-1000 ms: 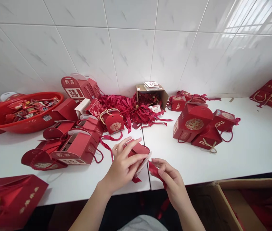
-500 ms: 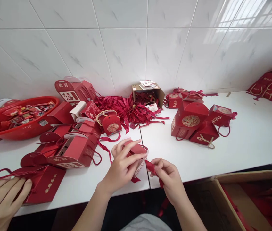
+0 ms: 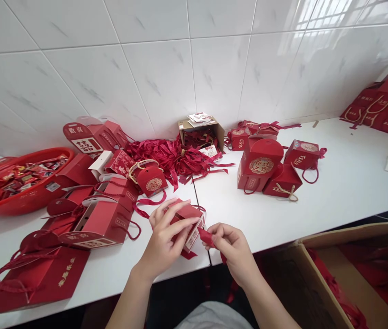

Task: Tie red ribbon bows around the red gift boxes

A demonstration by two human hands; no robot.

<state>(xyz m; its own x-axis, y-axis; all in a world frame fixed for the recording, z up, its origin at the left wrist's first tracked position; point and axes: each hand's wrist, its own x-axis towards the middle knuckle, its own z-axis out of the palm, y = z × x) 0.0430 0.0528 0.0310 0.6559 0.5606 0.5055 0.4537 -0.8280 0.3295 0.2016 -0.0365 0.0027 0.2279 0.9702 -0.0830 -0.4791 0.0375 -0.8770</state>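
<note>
My left hand [image 3: 164,240] is closed around a small red gift box [image 3: 186,218] near the front edge of the white table [image 3: 334,192]. My right hand [image 3: 230,244] pinches a dark red ribbon [image 3: 206,236] right beside the box's open end. The ribbon hangs down past the table edge below my hand. Both hands sit close together, almost touching.
A flat red paper bag [image 3: 32,278] lies at the front left. Folded red boxes [image 3: 101,219] crowd the left, next to a red basin of sweets [image 3: 15,183]. A ribbon pile [image 3: 169,157] and small cardboard box [image 3: 200,132] stand by the wall. Finished boxes [image 3: 265,167] sit right; a large carton [image 3: 351,274] below.
Another person's hand slid the flat red bag onto the table at the left, then left the view. My hands stay on the box and ribbon; the camera tilted.
</note>
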